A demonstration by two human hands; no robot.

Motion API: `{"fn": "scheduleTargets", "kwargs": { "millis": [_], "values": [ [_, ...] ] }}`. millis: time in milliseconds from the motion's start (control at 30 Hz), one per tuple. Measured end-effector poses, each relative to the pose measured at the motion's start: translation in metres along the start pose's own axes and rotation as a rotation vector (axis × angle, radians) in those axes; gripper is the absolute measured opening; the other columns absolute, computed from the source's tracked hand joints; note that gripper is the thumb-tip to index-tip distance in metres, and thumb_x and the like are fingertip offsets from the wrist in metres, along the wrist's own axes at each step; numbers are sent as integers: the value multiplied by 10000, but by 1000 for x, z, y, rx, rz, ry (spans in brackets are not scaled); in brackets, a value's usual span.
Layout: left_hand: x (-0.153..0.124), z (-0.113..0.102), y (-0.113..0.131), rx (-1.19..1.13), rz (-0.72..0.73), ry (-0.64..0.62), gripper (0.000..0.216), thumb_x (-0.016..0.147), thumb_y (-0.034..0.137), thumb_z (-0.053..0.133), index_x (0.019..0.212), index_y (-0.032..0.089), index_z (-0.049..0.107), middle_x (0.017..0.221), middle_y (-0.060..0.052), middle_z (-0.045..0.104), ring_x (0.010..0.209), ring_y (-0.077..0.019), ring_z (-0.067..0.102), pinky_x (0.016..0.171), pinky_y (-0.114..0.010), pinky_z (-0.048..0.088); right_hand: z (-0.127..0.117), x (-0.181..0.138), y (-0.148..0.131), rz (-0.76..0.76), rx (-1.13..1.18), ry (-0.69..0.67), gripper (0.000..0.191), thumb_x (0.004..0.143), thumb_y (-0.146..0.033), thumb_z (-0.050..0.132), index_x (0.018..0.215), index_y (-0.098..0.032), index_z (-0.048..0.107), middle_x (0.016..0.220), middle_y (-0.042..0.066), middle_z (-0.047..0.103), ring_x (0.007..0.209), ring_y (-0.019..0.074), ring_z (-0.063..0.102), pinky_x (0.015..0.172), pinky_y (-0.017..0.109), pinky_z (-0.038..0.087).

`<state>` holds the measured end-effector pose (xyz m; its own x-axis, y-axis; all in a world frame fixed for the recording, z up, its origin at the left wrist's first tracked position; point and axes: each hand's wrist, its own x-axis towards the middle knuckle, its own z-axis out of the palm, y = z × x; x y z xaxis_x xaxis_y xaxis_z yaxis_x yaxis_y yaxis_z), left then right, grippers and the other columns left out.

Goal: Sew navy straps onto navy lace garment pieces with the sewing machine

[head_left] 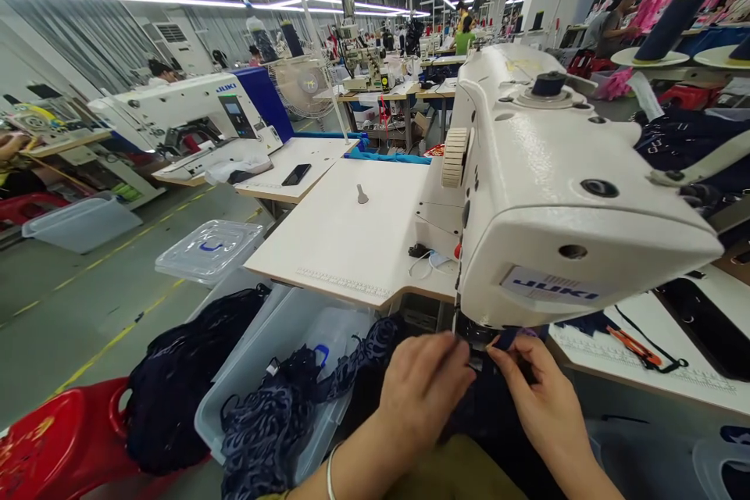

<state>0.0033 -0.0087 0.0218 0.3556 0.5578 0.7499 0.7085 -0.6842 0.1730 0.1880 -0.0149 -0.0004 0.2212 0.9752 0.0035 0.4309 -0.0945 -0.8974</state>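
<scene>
A white JUKI sewing machine (586,234) stands right in front of me, with its head above my hands. My left hand (425,383) is at the left of the needle area, its fingers bent and drawn together. The fingertips are partly hidden and a little blurred, so what they hold does not show. Close by on the right, my right hand (536,387) pinches a piece of navy fabric (505,339) between thumb and forefinger, under the machine head. More dark cloth (486,398) hangs below both hands.
Left of the machine, a metal piece (362,194) lies on the white table (328,242). A plastic bin (234,398) holds navy straps (269,414). Dark garments (176,367) lie beside a red stool (52,445). Orange snips (636,348) and a black phone (703,328) lie right.
</scene>
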Motion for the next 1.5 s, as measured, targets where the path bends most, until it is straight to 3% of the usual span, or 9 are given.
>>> {"fn": "scheduleTargets", "kwargs": {
  "millis": [100, 200, 367, 500, 700, 933, 1133, 1300, 1500],
  "values": [
    [-4, 2, -1, -3, 270, -195, 293, 932, 188, 568, 1224, 168, 585, 1185, -29, 655, 1164, -157, 549, 1083, -309, 335, 1, 3, 0, -35, 22, -14, 309, 820, -550, 579, 858, -245, 592, 770, 7, 590, 712, 187, 556, 669, 306, 447],
    [-8, 8, -2, 47, 273, -324, 327, 966, 255, 519, 1284, 183, 549, 1287, -22, 602, 1264, -153, 469, 1105, -322, 279, 1, 9, 2, -38, 127, -32, 263, 809, -508, 622, 843, -255, 557, 784, -10, 539, 712, 168, 531, 686, 288, 459],
    [-11, 15, -5, 110, 271, -322, 317, 968, 228, 506, 1281, 251, 549, 1343, 15, 560, 1325, -154, 390, 1055, -338, 256, 1, 19, 1, 140, 488, -199, 369, 823, -474, 641, 1129, -311, 515, 1042, -1, 585, 1047, 192, 542, 943, 317, 438],
    [-9, 15, -5, 108, 258, -366, 328, 973, 184, 483, 1287, 260, 542, 1358, 24, 546, 1339, -160, 364, 1009, -345, 260, -3, 23, 1, 146, 530, -228, 350, 844, -467, 625, 1140, -307, 528, 1128, 2, 588, 1168, 199, 492, 1060, 345, 348],
    [-6, 13, -6, 60, 258, -400, 339, 991, 164, 420, 1305, 236, 525, 1360, 2, 547, 1332, -169, 372, 966, -352, 265, -10, 28, 4, 63, 349, -191, 308, 847, -501, 595, 1018, -245, 581, 848, 7, 596, 930, 207, 585, 904, 324, 469],
    [-4, 13, -7, -35, 199, -402, 345, 982, 145, 435, 1300, 250, 515, 1294, 4, 604, 1287, -151, 445, 979, -339, 257, -12, 26, -1, -12, 289, -230, 303, 856, -459, 592, 1060, -236, 579, 867, 12, 605, 851, 184, 589, 823, 288, 504],
    [-1, 15, -7, -148, 99, -355, 254, 978, 185, 498, 1229, 195, 532, 1238, -40, 639, 1200, -138, 538, 992, -331, 252, -7, 23, 2, 96, 355, -193, 311, 844, -486, 608, 1036, -243, 578, 813, -16, 561, 790, 156, 560, 763, 250, 494],
    [0, 15, -11, -161, 156, -427, 342, 962, 88, 461, 1278, 210, 506, 1239, -36, 639, 1290, -147, 453, 1029, -353, 199, -4, 21, 5, 137, 392, -192, 307, 832, -496, 623, 1011, -250, 583, 832, -12, 577, 807, 163, 555, 751, 252, 485],
    [2, 14, -13, -140, 200, -439, 356, 963, 104, 470, 1295, 230, 500, 1228, -9, 642, 1300, -141, 438, 1023, -348, 202, -4, 21, 6, 95, 351, -153, 284, 835, -505, 600, 932, -238, 584, 789, -12, 589, 763, 166, 565, 696, 253, 486]
  ]
}}
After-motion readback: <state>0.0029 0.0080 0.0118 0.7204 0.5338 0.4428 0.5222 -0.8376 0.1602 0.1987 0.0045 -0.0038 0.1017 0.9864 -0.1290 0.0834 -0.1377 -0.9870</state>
